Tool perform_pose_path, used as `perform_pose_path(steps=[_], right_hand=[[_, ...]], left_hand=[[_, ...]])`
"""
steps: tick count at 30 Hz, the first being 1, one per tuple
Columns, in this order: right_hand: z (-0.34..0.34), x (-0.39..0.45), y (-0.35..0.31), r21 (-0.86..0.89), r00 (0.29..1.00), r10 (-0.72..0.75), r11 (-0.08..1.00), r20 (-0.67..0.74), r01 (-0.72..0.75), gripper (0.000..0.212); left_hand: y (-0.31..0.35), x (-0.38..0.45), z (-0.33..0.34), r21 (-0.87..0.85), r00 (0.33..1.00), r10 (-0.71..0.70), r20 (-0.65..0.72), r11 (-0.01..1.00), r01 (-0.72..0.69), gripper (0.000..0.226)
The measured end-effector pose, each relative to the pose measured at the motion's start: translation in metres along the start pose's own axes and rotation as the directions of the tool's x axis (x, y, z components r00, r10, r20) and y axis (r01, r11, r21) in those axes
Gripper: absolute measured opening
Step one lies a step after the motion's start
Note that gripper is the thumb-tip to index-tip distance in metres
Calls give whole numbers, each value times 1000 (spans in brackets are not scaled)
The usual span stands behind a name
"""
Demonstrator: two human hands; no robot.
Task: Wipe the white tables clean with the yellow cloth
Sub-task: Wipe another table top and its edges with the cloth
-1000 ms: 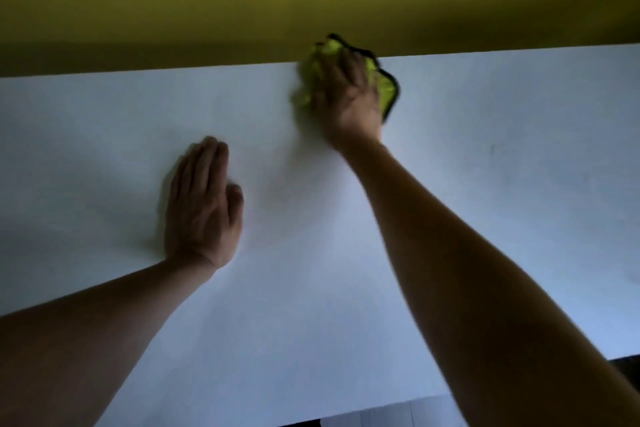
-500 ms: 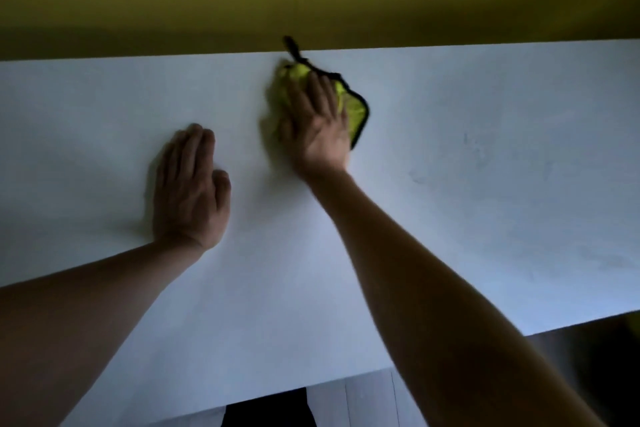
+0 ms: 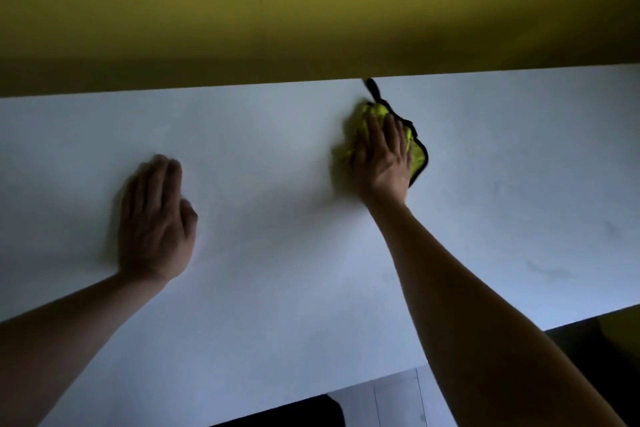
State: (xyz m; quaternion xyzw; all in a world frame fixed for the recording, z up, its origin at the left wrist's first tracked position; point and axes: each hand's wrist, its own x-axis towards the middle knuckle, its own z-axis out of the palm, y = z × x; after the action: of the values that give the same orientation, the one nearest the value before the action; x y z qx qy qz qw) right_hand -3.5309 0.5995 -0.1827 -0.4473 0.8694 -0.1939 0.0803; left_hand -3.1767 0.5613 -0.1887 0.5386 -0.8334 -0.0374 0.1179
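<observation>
White table (image 3: 277,305): right hand (image 3: 382,163) presses cloth (image 3: 417,158) (yellow)

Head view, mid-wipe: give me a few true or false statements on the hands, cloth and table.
1. The right hand presses the yellow cloth onto the white table. True.
2. The left hand grips a second cloth. False: it rests flat on the table, holding nothing.
3. The cloth has a dark edging. True.
4. The cloth lies near the table's front edge. False: it is near the far edge, by the yellow wall.
</observation>
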Motion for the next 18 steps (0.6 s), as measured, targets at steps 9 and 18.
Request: perform_pose_path(steps=[9, 18], right_hand=[[9, 4, -18, 88, 913, -390, 920, 125, 381, 55], [1, 77, 24, 90, 877, -452, 892, 160, 443, 53]], left_hand=[[149, 30, 19, -152, 991, 114, 71, 983, -102, 60], [228, 31, 55, -2, 988, -125, 92, 992, 125, 68]])
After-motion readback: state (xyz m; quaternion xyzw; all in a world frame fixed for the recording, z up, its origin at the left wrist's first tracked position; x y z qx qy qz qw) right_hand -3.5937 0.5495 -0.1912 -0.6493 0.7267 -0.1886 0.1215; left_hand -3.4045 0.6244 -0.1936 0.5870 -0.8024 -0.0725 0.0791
